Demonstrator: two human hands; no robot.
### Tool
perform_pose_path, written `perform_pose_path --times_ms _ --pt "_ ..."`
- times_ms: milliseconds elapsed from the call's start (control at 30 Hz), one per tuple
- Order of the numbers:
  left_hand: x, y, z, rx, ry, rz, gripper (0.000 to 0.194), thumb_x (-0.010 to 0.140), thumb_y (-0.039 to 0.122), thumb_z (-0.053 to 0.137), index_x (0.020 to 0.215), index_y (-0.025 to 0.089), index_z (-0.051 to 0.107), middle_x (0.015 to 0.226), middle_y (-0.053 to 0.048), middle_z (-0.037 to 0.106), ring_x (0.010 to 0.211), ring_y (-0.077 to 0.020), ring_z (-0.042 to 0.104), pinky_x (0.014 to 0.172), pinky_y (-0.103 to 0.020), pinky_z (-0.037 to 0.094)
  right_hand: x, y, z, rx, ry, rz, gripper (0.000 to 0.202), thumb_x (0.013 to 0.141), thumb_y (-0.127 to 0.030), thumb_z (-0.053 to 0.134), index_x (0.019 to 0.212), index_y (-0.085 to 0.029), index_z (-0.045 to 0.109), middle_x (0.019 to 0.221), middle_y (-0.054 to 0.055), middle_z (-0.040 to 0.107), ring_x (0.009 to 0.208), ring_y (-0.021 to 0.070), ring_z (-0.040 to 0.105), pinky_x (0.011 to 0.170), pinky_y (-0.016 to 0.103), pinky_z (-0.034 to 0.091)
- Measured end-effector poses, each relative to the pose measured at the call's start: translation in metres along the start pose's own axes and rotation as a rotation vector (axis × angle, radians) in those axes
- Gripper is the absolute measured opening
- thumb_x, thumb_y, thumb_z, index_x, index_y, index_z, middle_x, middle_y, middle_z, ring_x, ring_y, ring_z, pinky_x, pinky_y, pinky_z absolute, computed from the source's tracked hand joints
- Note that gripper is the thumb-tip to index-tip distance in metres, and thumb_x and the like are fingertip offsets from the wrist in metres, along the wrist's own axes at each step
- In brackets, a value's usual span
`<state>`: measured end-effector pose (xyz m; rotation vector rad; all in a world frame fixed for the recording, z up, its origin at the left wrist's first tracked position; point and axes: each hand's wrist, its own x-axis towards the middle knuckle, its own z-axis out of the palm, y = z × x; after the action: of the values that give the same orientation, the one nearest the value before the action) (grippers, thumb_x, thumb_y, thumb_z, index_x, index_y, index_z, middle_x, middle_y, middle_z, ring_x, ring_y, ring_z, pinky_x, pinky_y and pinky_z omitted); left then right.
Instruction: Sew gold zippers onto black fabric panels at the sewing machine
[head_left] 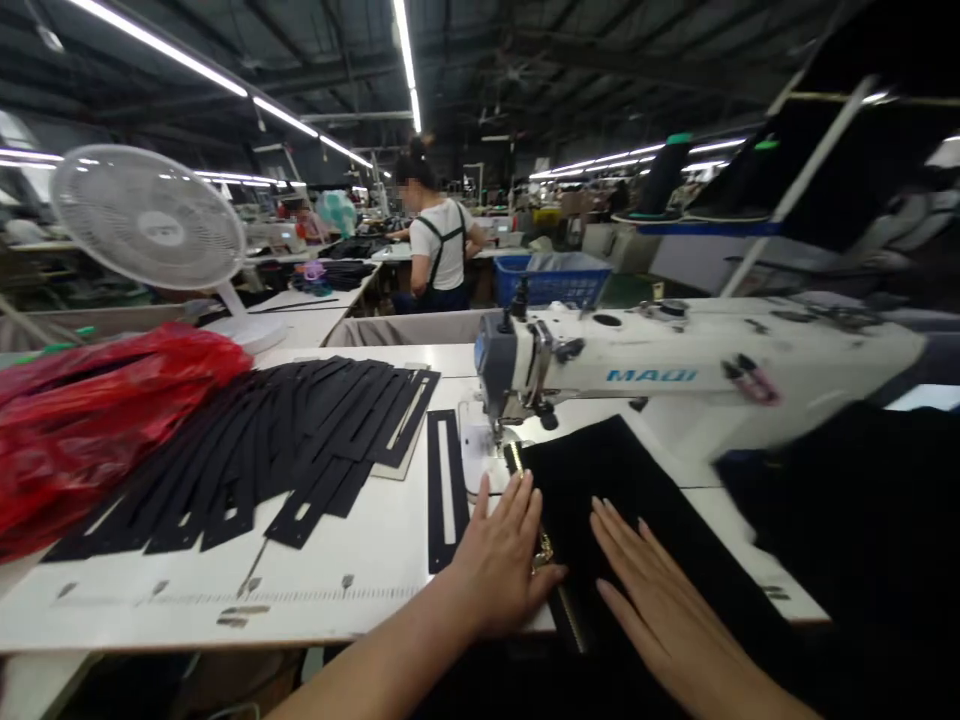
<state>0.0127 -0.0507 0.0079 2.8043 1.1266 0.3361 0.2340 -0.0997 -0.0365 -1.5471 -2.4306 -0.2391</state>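
My left hand (504,560) lies with fingers stretched forward over the edge of a black fabric piece (600,460), across a gold-toothed zipper (574,618). A gold zipper pull (544,549) shows by its thumb. My right hand (651,590) rests flat on the black fabric, fingers extended. Just beyond my left fingertips the zipper's far end sits at the needle area of a white sewing machine (645,350). Left of my left hand a black frame-shaped piece with a long slot (437,500) lies on the white table (330,610).
A fanned pile of black slotted pieces (300,430) covers the table's left side, beside a red plastic bag (97,420). A white fan (150,220) stands behind. More black fabric (862,540) lies at right. Beyond are a blue basket (551,285) and a person (442,240).
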Motion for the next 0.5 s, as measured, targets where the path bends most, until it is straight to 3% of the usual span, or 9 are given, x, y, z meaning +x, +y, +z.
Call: perform_pose_path --times_ms 133,200,267,367,500 --pt "0.000 -0.001 -0.003 0.006 -0.039 0.001 0.065 0.092 0.052 0.027 0.141 0.009 0.019 0.147 -0.017 0.014 0.136 -0.0268 0.009 0.109 -0.055 0.010 -0.012 0.057 -0.008 -0.186 0.060 0.208 0.064 0.091 -0.046 0.027 0.129 0.003 0.042 0.132 0.023 0.041 0.124 0.0325 0.038 0.101 0.056 0.030" --pt "0.003 0.003 -0.007 0.009 -0.081 -0.010 0.064 0.092 0.050 0.030 0.141 0.009 0.019 0.147 -0.018 0.015 0.136 -0.0276 0.010 0.108 -0.057 0.011 0.000 0.065 -0.022 -0.260 0.115 0.245 0.062 0.089 -0.040 0.027 0.116 0.009 0.053 0.123 0.029 0.048 0.120 0.0382 0.040 0.101 0.060 0.025" --pt "0.003 0.009 -0.011 0.009 -0.108 -0.024 0.068 0.091 0.051 0.034 0.141 0.008 0.017 0.147 -0.019 0.014 0.136 -0.0289 0.009 0.107 -0.059 0.011 0.025 0.050 -0.037 -0.263 0.150 0.161 0.052 0.088 -0.027 0.027 0.116 0.008 0.054 0.127 0.027 0.045 0.124 0.0371 0.035 0.104 0.059 0.020" --pt "-0.009 0.015 -0.021 0.000 -0.053 -0.011 0.085 0.083 0.058 0.047 0.142 0.009 0.010 0.147 -0.020 0.011 0.136 -0.0309 0.007 0.107 -0.059 0.013 0.068 0.009 -0.044 -0.095 0.107 -0.103 0.046 0.089 -0.021 0.029 0.131 -0.008 0.043 0.141 0.012 0.033 0.131 0.0247 0.025 0.107 0.049 0.022" --pt "-0.056 0.007 -0.032 0.019 0.115 -0.156 0.096 0.078 0.053 0.058 0.143 0.015 0.000 0.149 -0.017 0.007 0.136 -0.0324 0.008 0.107 -0.059 0.014 0.084 -0.017 -0.009 0.062 -0.016 -0.166 0.048 0.092 -0.032 0.030 0.136 -0.014 0.037 0.142 0.008 0.031 0.131 0.0217 0.026 0.105 0.048 0.028"
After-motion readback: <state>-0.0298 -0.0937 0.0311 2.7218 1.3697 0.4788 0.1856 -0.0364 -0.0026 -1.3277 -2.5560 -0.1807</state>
